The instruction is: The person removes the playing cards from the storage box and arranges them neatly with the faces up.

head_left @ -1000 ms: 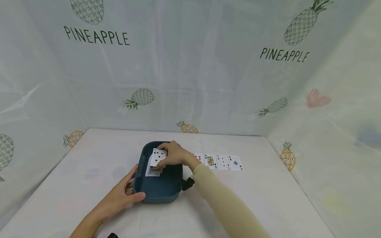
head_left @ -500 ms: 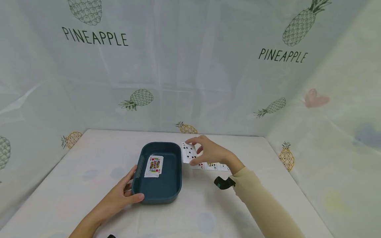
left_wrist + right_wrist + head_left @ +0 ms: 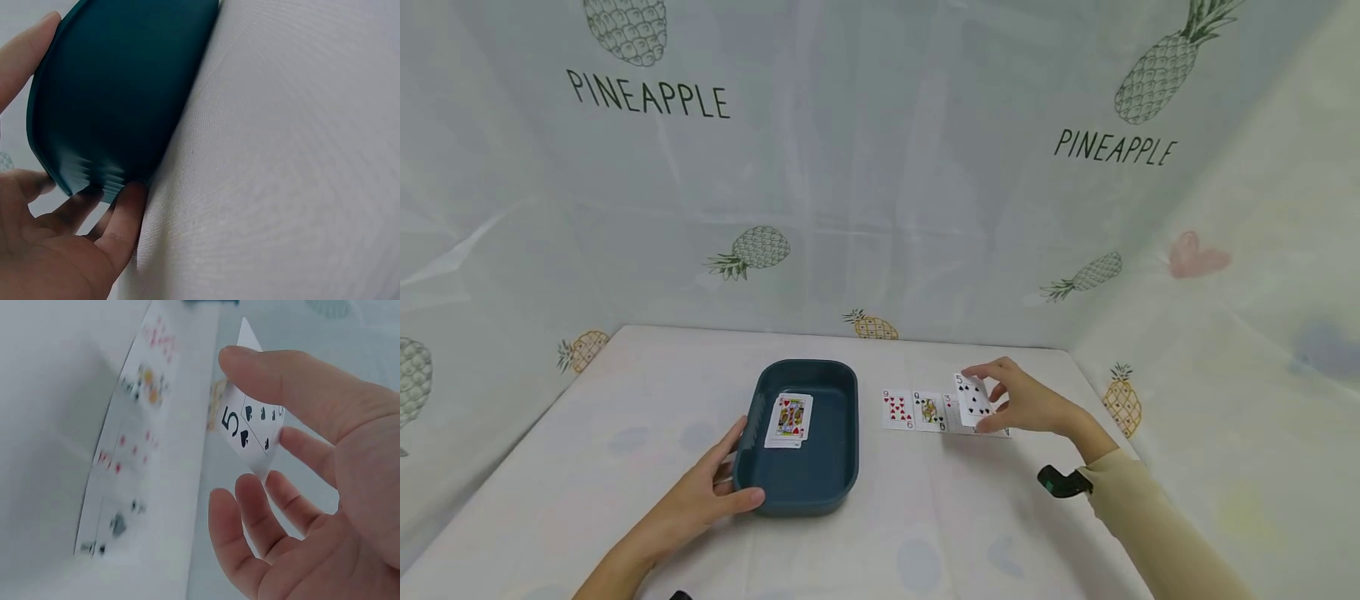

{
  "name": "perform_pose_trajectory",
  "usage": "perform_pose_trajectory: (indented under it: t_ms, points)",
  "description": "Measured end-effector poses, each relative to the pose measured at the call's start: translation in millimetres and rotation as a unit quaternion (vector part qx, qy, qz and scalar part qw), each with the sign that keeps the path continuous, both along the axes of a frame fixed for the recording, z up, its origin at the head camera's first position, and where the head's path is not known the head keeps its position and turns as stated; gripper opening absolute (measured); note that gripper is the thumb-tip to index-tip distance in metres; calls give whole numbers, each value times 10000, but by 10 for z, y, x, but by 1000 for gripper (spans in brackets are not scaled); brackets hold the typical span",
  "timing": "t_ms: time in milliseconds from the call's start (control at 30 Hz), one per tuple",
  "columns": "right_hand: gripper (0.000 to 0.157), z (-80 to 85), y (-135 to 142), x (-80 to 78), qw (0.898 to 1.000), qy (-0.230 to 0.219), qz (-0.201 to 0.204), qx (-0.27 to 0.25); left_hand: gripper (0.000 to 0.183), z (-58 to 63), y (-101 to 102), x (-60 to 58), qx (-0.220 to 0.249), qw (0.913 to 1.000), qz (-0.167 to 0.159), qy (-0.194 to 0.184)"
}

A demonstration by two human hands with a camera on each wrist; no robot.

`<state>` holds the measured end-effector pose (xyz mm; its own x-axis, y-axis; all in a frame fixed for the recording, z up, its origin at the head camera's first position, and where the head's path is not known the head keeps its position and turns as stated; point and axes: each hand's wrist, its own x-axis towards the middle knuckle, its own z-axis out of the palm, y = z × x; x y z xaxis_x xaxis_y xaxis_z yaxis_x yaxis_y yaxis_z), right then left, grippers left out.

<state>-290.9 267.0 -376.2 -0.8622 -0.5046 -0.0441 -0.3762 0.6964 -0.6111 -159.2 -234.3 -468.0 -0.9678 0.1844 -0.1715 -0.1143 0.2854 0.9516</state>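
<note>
My right hand holds a five of spades playing card by its edges, above the right part of a row of cards. In the right wrist view the card is tilted between thumb and fingers. The row lies face up: a nine of hearts, a queen, a red three, with the last card mostly covered by the hand. My left hand holds the left side of a dark blue tray, thumb at the near corner, fingers along its wall. A small card stack, king of hearts on top, lies inside.
The white-covered table ends at a back edge against a pineapple-print curtain. A black wrist device sits below the right sleeve.
My right hand has carried the five of spades out of the tray and rightward over the row of cards. The king of hearts in the tray is uncovered. My left hand stays on the tray.
</note>
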Motion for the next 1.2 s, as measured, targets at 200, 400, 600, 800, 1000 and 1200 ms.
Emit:
perform_pose_trajectory:
  t_ms: [200, 400, 600, 800, 1000, 1200]
  points:
    - [84, -121, 421, -57, 9992, 147, -166, 344, 107, -23, 22, -3, 4, 10000, -2, 5]
    - [85, -251, 751, -129, 9970, 183, -392, 635, 107, -23, 17, -12, 126, 9999, -34, 31]
    - [84, -340, 913, -183, 9961, -152, -491, 720, 107, -23, 8, -15, 113, 9999, -27, 20]
    - [84, -456, 1012, -268, 9915, -437, -646, 1037, 107, -29, 14, -9, 96, 10000, 13, 16]
    - [81, -510, 1017, -323, 9867, -498, -678, 1393, 107, -27, 11, -10, 136, 9999, -34, 42]
    - [79, -453, 958, -356, 9827, -677, -642, 1603, 107, -24, -9, -7, 236, 9997, -90, 52]
